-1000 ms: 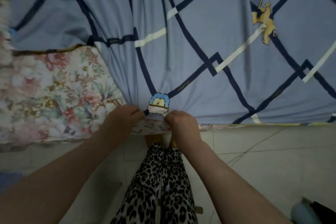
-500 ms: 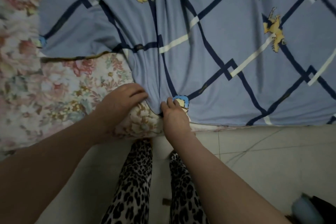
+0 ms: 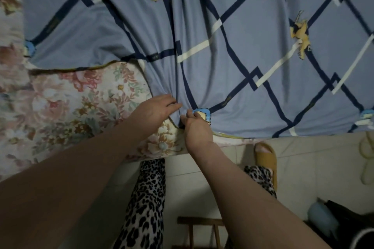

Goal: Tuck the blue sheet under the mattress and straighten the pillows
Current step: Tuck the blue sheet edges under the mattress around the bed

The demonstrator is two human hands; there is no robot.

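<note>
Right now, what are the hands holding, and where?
The right hand pinches the blue sheet at its bunched edge by the mattress side. The left hand lies flat beside it, gripping nothing.

The right hand (image 3: 197,127) covers the blue sheet (image 3: 253,56) where its edge meets the floral mattress (image 3: 60,107), so its fingertips are hidden. The sheet runs past the top and right edges.

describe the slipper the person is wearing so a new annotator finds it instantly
Start at the near edge of the blue sheet and drop to the pale tiled floor just below it. The slipper is a mustard-yellow open-toe slide beside the right forearm; the pale slippers at the right edge are empty.
</note>
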